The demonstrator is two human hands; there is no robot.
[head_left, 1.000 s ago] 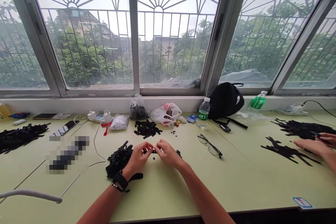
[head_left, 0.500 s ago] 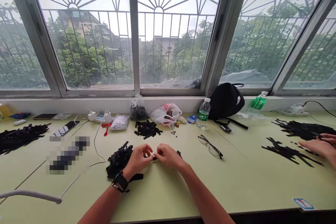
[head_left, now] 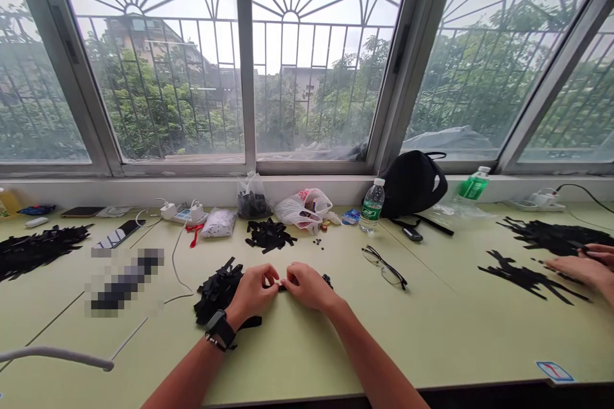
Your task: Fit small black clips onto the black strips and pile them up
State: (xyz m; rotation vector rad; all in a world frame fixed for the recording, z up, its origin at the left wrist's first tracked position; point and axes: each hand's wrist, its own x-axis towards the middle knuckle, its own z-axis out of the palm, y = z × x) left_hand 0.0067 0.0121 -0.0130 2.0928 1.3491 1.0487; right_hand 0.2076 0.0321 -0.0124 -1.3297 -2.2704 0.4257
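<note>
- And here are the left hand [head_left: 252, 294] and right hand [head_left: 307, 286], fingers closed, pinching a small black strip [head_left: 283, 287] between them, just above the bench [head_left: 307, 358]!
- Fingers hide most of that strip, so its exact shape is anyone's guess.
- Touching the left hand, a loose heap of matt, flat black strips [head_left: 218, 291].
- Just past the right hand, a small black scrap [head_left: 327, 280].
- Far right, a co-worker's hands [head_left: 582, 268] work beside a ragged spread of black strips [head_left: 527, 278].
</note>
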